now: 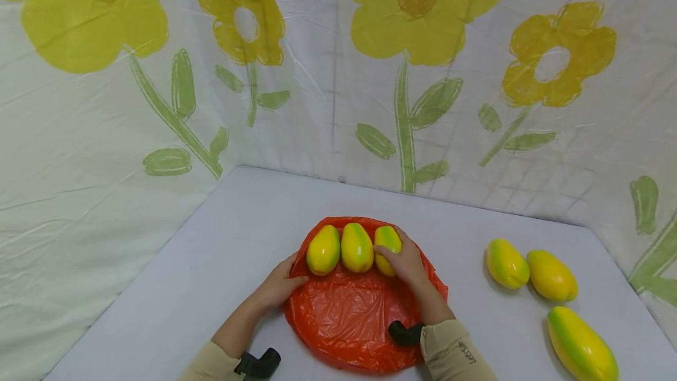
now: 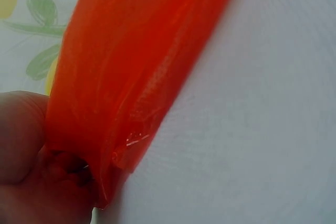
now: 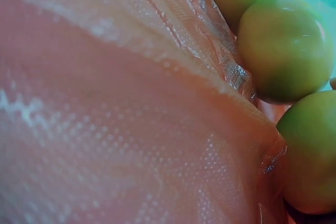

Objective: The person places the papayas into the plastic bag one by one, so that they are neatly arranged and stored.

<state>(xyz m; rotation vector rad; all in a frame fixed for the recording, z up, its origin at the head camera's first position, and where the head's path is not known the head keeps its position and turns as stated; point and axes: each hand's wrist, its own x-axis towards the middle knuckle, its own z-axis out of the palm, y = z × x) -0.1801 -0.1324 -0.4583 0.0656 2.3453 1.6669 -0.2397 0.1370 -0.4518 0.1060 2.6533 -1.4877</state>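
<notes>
A round container lined with red plastic (image 1: pixel 354 310) sits on the table, with three yellow-green mangoes in a row along its far side. My left hand (image 1: pixel 280 284) grips its left rim; the left wrist view shows the thumb (image 2: pixel 21 135) against the red plastic wall (image 2: pixel 126 66). On the right, my right hand (image 1: pixel 411 260) holds the rightmost mango (image 1: pixel 388 240), thumb on its near face. Beside that lie the middle mango (image 1: pixel 357 249) and the left mango (image 1: pixel 323 250). Mangoes and crinkled plastic (image 3: pixel 131 103) fill the right wrist view, where the hand is mostly hidden.
To the right on the white table (image 1: pixel 222 234) lie three more mangoes: one farther back (image 1: pixel 508 263), another beside it (image 1: pixel 552 275) and a nearer one (image 1: pixel 582 343). A white curtain (image 1: pixel 312 104) with yellow flowers hangs behind the table's back edge.
</notes>
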